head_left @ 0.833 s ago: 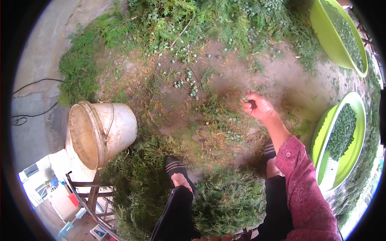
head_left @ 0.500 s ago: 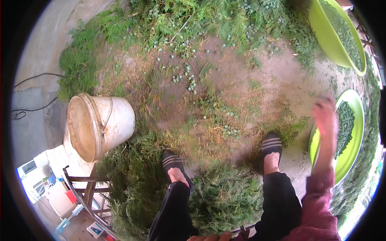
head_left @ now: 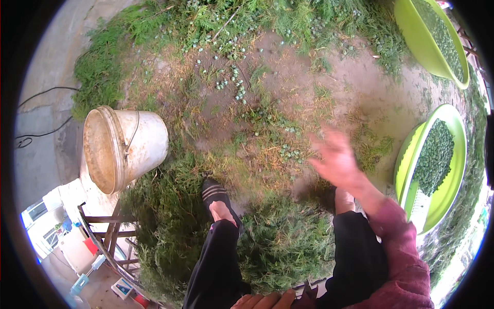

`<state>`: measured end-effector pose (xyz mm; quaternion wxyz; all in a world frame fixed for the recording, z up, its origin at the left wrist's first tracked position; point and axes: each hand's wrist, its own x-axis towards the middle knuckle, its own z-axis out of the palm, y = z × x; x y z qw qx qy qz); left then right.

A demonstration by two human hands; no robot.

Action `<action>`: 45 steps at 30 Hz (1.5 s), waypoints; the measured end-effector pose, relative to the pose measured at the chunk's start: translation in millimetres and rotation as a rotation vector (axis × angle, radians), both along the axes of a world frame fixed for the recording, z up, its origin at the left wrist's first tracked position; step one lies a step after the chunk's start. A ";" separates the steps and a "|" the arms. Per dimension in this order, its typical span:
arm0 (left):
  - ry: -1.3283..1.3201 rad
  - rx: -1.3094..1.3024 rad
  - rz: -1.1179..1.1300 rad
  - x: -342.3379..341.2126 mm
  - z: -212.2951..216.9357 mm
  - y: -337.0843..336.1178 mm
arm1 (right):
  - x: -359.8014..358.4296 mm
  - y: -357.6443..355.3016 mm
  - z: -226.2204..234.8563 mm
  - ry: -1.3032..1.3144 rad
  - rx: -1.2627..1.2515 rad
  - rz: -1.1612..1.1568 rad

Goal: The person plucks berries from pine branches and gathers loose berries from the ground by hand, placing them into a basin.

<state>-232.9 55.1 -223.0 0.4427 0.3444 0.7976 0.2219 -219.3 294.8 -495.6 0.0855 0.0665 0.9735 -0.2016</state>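
Note:
My right hand (head_left: 335,158), blurred by motion, reaches over the ground with its fingers spread. No object shows in it. Close to its fingertips lie small blue-green cones (head_left: 289,153) among dry yellowish sprigs. At the lower edge the fingers of my left hand (head_left: 265,300) are bent and pressed together; what they hold, if anything, is hidden. To the right of my right hand stands a lime-green basin (head_left: 455,177), partly filled with green cones (head_left: 435,157). A pale ridged piece (head_left: 421,208) shows at its near side.
A stained white bucket (head_left: 146,139) lies on its side at left. Cut evergreen branches (head_left: 288,244) surround my feet, with more foliage (head_left: 309,20) at the far side. Another green basin (head_left: 427,38) holds cones at far right. A black cable (head_left: 46,92) runs along the left paving.
My right hand has swung left from beside the near basin to over the ground, its fingers now spread. The view has shifted slightly. My left hand stays at the lower edge.

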 end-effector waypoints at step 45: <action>0.025 0.060 0.008 0.8 -0.7 4.4 | 14.9 59.8 -74.5 -0.046 -1.078 -0.847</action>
